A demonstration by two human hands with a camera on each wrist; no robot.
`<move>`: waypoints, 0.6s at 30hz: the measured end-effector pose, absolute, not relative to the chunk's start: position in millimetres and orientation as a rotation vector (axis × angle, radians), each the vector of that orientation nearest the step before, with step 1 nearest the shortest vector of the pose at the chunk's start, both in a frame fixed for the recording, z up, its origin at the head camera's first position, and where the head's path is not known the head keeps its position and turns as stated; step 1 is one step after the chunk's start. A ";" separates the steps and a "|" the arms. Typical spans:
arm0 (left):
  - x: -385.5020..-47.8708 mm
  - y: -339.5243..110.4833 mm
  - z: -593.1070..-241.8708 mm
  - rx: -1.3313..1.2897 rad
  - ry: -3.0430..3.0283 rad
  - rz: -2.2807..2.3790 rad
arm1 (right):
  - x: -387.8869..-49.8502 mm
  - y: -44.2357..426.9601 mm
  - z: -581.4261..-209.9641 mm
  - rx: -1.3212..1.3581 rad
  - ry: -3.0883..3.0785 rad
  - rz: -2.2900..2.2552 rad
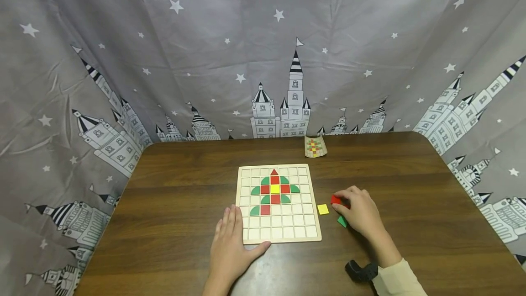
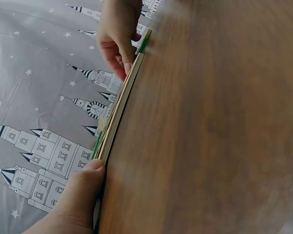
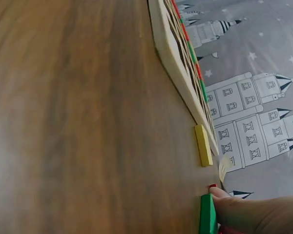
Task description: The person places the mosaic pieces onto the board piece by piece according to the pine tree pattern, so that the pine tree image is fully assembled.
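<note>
A pale wooden grid board (image 1: 277, 233) lies flat on the table, with red, green and yellow pieces set in its squares. My left hand (image 1: 231, 248) rests at its near left corner, fingers straight along the left edge and thumb (image 2: 78, 192) at the near edge. To the right of the board, my right hand (image 1: 361, 211) pinches a red block (image 1: 335, 199) between thumb and fingers; the hand partly covers more red beneath it. Beside that hand lie a green block (image 1: 342, 221) and a yellow square block (image 1: 323, 209), the yellow one close to the board's right edge.
A small curled pattern card (image 1: 315, 147) stands at the table's back edge, showing a similar coloured figure. The brown wooden table (image 1: 176, 186) extends on both sides of the board. A grey curtain (image 1: 213, 35) with castles and stars hangs behind.
</note>
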State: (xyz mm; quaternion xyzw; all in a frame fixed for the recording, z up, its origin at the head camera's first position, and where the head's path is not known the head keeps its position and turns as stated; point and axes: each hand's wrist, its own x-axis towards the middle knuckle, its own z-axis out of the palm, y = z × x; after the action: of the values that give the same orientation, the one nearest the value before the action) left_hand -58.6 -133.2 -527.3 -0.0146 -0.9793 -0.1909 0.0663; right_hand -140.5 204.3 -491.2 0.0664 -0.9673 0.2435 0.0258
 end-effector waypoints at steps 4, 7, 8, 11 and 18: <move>-58.9 -133.2 -527.0 -0.042 -2.954 -0.577 | -143.1 201.3 -490.4 0.213 -2.993 0.753; -59.1 -132.9 -526.9 -0.043 -2.958 -0.577 | -145.4 198.2 -488.4 0.200 -3.002 0.770; -59.1 -132.7 -526.9 -0.046 -2.959 -0.578 | -146.1 196.7 -487.6 0.193 -3.000 0.782; -59.3 -132.2 -526.8 -0.049 -2.966 -0.575 | -147.7 191.2 -485.2 0.183 -2.978 0.855; -60.2 -130.8 -526.7 -0.049 -2.970 -0.576 | -150.9 183.1 -484.0 0.179 -2.927 0.985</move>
State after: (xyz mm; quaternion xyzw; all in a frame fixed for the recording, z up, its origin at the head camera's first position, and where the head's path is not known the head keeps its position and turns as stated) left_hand -60.2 -130.8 -526.7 -0.0163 -0.9799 -0.1902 0.0579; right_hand -150.9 183.1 -484.0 0.0579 -0.9459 0.3183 0.0239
